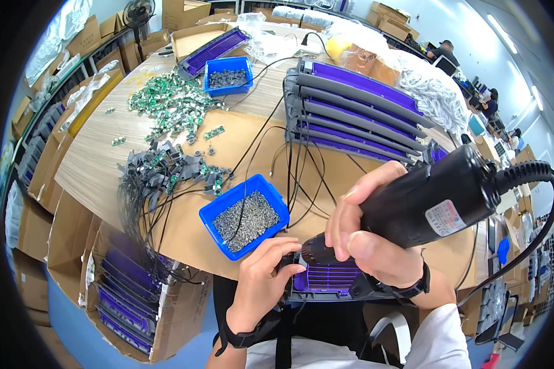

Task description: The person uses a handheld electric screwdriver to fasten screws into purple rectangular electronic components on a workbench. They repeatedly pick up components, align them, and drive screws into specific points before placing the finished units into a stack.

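Observation:
My right hand (pixel 381 255) is wrapped round a black electric screwdriver (pixel 406 206), its nose aimed down and to the left. Under that nose, at the table's near edge, lies a grey and purple slatted plastic panel (pixel 329 277). My left hand (pixel 261 283) is at the panel's left end, thumb and forefinger closed in beside the screwdriver's nose. What they pinch is dark and mostly hidden, and the driver's tip is out of sight. Just beyond my left hand is a blue bin (pixel 212 212) full of small metal screws (pixel 246 220).
Beyond the screws lie cables with black connectors (pixel 160 169), a heap of green circuit boards (pixel 169 101) and a blue bin of dark parts (pixel 228 79). Several similar panels (pixel 357 111) are stacked at the back right. A thick cord (pixel 551 209) hangs from the screwdriver. Cartons (pixel 184 320) stand below left.

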### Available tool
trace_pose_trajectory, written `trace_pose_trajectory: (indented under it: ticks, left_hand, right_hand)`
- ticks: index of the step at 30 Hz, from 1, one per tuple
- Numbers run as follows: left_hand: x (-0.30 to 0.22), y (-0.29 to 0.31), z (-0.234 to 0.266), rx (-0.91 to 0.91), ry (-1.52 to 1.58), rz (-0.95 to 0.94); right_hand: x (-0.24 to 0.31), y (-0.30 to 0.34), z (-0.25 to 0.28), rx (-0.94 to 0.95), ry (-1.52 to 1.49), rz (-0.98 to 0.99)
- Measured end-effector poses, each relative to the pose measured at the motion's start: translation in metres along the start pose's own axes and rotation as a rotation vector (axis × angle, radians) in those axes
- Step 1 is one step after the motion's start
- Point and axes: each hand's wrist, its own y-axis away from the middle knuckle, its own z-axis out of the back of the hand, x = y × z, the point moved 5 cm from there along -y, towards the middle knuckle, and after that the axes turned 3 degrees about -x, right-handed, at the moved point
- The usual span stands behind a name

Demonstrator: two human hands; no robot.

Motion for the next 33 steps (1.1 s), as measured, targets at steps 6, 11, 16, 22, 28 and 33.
trace_pose_trajectory:
  ticks: [6,11,16,22,28,33]
  left_hand:
    - [0.000,0.000,-0.001,-0.038,0.013,-0.023]
    - [-0.001,0.000,0.000,-0.041,0.035,-0.012]
    - [-0.001,0.000,0.000,-0.032,0.048,-0.002]
    - [0.001,0.000,0.000,-0.021,0.045,-0.012]
    - [0.001,-0.001,0.001,-0.017,0.037,-0.030]
    - [0.001,-0.001,0.000,-0.019,0.043,-0.028]
  right_hand:
    - [-0.007,0.003,-0.004,0.013,-0.006,0.011]
    - [-0.011,0.005,-0.002,0.033,0.022,-0.012]
    - [-0.014,0.005,-0.003,0.035,0.024,-0.017]
    - [-0.016,0.005,-0.002,0.054,0.036,-0.020]
    - [-0.013,0.004,-0.004,0.073,0.053,-0.040]
    - [-0.013,0.003,-0.005,0.088,0.080,-0.025]
